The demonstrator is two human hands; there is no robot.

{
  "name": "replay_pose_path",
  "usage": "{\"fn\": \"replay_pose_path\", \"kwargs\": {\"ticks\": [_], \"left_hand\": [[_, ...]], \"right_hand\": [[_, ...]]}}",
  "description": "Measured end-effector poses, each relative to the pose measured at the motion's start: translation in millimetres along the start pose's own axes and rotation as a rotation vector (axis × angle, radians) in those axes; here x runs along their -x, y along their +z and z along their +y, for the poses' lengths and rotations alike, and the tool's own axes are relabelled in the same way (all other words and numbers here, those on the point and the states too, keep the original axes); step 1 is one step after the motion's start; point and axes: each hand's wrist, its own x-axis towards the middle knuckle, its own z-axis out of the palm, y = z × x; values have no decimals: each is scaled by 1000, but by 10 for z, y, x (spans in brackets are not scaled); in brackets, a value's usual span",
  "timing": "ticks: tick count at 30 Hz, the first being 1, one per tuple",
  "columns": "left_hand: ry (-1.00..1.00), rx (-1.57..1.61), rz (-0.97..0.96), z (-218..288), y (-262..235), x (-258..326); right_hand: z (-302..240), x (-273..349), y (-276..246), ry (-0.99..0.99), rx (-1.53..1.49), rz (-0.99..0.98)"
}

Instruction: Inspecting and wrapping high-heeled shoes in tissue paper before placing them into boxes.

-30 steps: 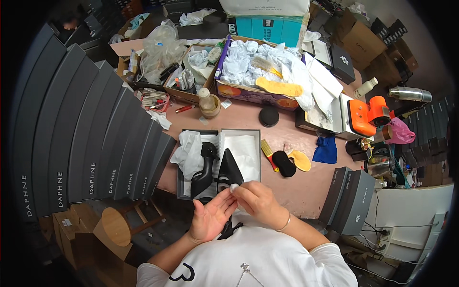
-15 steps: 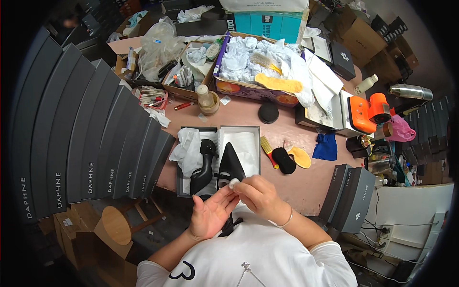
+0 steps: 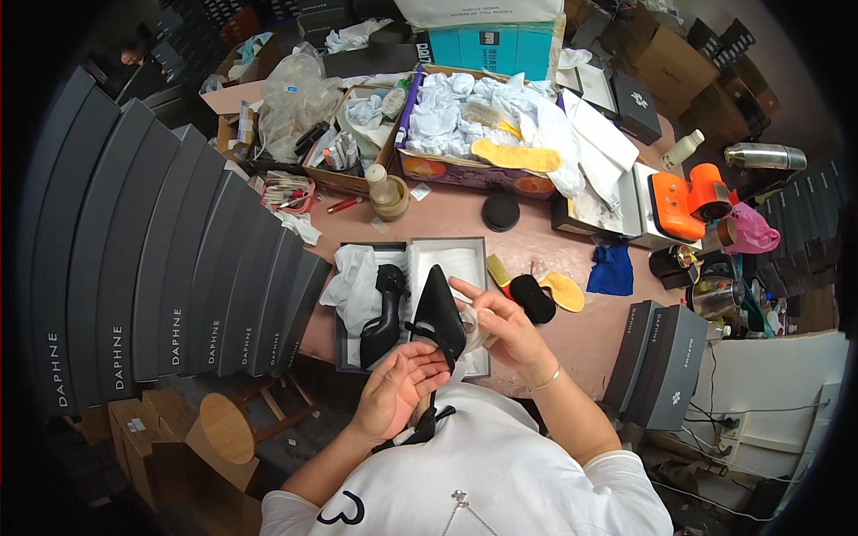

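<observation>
I hold a black pointed high-heeled shoe (image 3: 438,314) above an open grey shoe box (image 3: 447,252) on the pink table. My left hand (image 3: 398,386) cups the shoe from below near its heel and strap. My right hand (image 3: 502,323) grips the shoe's side, with crumpled white tissue paper (image 3: 474,326) pressed at the opening. A second black heeled shoe (image 3: 386,311) lies inside the box on its left half, next to bunched white tissue (image 3: 353,284).
A curved row of dark grey shoe boxes (image 3: 170,295) stands at the left. Two more grey boxes (image 3: 663,362) stand at the right. A black insole pad (image 3: 534,297), yellow insole (image 3: 567,290), blue cloth (image 3: 612,268), orange tool (image 3: 688,198) and cardboard boxes of tissue (image 3: 483,125) lie behind.
Both hands have risen with the shoe, and its pointed toe now stands over the box. The left hand has opened under the heel; the right hand has shifted onto the shoe's side.
</observation>
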Motion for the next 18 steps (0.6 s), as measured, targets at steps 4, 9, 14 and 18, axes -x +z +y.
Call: {"fn": "replay_pose_path", "kwargs": {"ticks": [4, 9, 14, 18], "left_hand": [[83, -87, 38, 32, -5, 1], [217, -564, 256, 123, -321, -76], [-421, -345, -19, -42, -577, -204], [-182, -322, 153, -518, -987, -697]], "right_hand": [[123, -240, -56, -26, -17, -223], [23, -169, -102, 31, -41, -205], [135, -175, -141, 91, 389, -29], [193, -212, -452, -15, 289, 176]]}}
